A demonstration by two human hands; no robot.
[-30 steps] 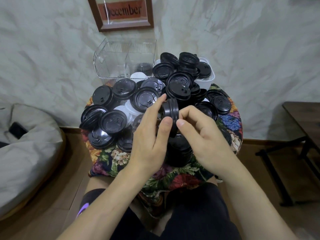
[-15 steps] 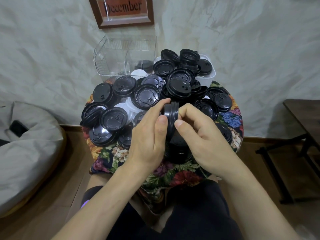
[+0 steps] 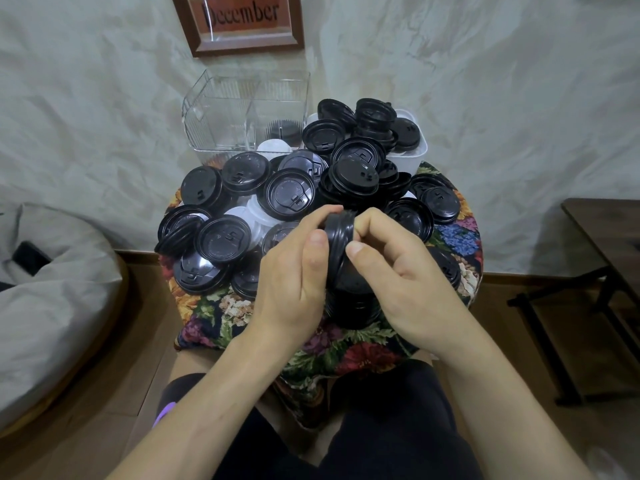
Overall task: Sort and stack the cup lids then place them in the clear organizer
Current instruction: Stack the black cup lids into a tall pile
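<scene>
The head camera is looking forward and down from close above the table [image 3: 460,237]. It is facing a wall [image 3: 502,116] just behind.

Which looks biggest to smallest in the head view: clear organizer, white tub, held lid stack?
1. clear organizer
2. white tub, partly buried under lids
3. held lid stack, seen edge-on and nearer the camera, so its rank is unsure

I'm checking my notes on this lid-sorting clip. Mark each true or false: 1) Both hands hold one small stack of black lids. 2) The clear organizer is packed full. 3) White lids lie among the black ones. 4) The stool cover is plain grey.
1) True: left hand and right hand grip the black lid stack.
2) False: the clear organizer is mostly empty.
3) True: white lids.
4) False: the stool cover is floral.
</scene>
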